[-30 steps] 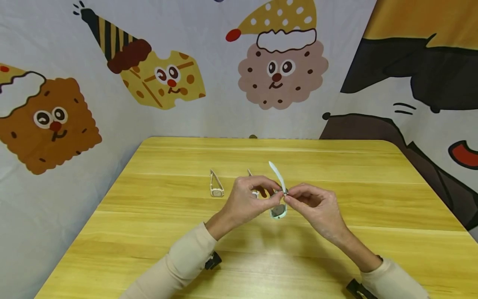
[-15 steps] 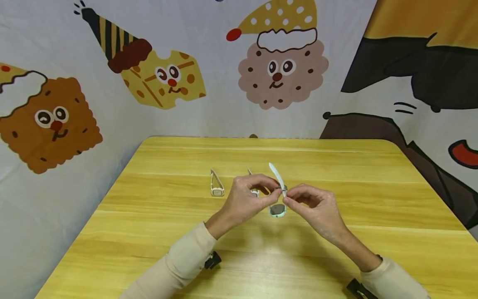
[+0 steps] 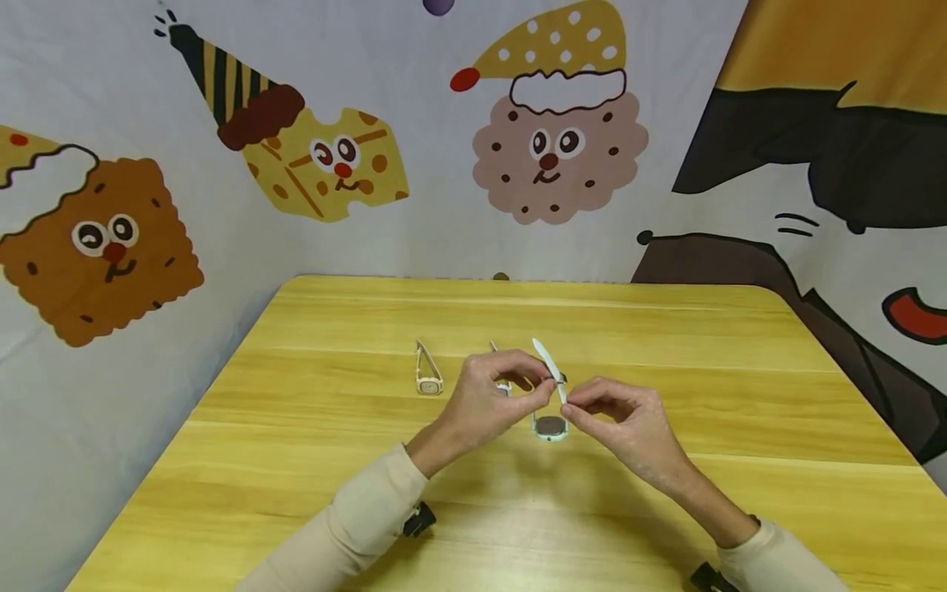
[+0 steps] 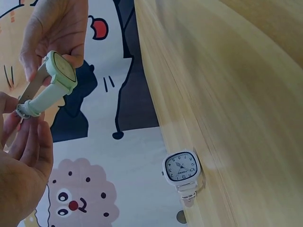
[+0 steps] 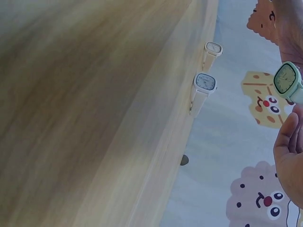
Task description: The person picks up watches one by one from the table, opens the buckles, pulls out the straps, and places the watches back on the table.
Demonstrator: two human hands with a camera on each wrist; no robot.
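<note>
A mint-green wristwatch point(image 4: 61, 75) with a pale strap is held up between both hands over the table. My left hand point(image 3: 491, 390) pinches the strap at its buckle point(image 4: 27, 109) between thumb and fingers. From the other side, my right hand point(image 3: 625, 419) pinches the strap just below the buckle in the head view. The strap's long free end point(image 3: 546, 358) points up and away. Hanging below the fingertips, the watch case point(image 3: 550, 427) turns its dark back toward the head camera, while its dial point(image 5: 285, 78) shows in the right wrist view.
On the wooden table point(image 3: 333, 477), a cream watch point(image 3: 429, 385) stands to the left of the hands. Another white watch point(image 4: 182, 166) is partly hidden behind my left hand in the head view. A cloth with cartoon prints point(image 3: 436, 164) hangs behind the table.
My right fingertips have shifted slightly down the strap, away from the buckle. The buckle shows more clearly now above them. The head view has tilted up a little.
</note>
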